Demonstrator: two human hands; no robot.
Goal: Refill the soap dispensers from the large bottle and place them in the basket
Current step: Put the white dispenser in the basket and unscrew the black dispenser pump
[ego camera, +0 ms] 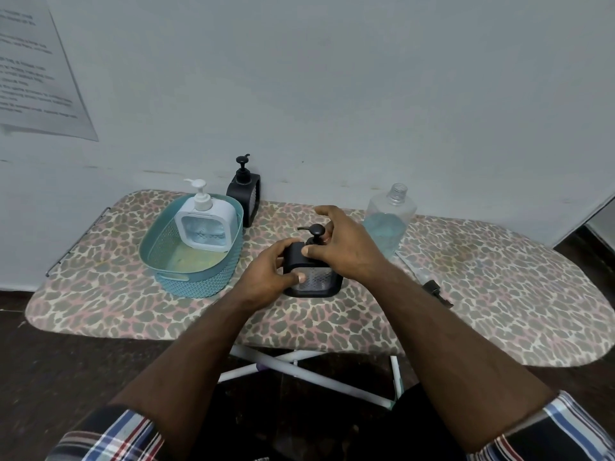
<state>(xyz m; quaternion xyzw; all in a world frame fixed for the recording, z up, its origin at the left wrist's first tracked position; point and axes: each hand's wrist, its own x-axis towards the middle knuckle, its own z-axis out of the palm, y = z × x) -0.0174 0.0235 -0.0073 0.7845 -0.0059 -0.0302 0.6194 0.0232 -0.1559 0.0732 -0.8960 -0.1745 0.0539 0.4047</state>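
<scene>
At the centre of the frame both hands work on a black dispenser [311, 271] standing on the leopard-print ironing board [466, 294]. The left hand [269, 277] has its grip wrapped round the left side of the body, thumb across the clear front panel. The right hand [346, 251] is curled over the shoulder and the pump head [314, 231], thumb pressed on the top face, other fingers partly spread; whether it is screwing the pump down I cannot tell.

The white dispenser [204, 224] already stands inside the teal basket [193, 277] at centre left. A second black dispenser [244, 194] waits behind the basket, against the wall. The large bottle [389, 221], uncapped and about half full of blue liquid, stands just behind the right hand.

Risks, as I judge them: the open bottle is close to the right wrist, so a careless lift or swing could knock it over and spill soap across the cloth. A pump left loose could leak once the dispenser is tilted toward the basket. The padded cover is soft, so a tall thing may rock.

A dark cap with a tube [432, 287] lies to the right, near the front edge. Bare board lies between the dispenser and the basket, giving a short, free path left; the basket has room in its near half.
</scene>
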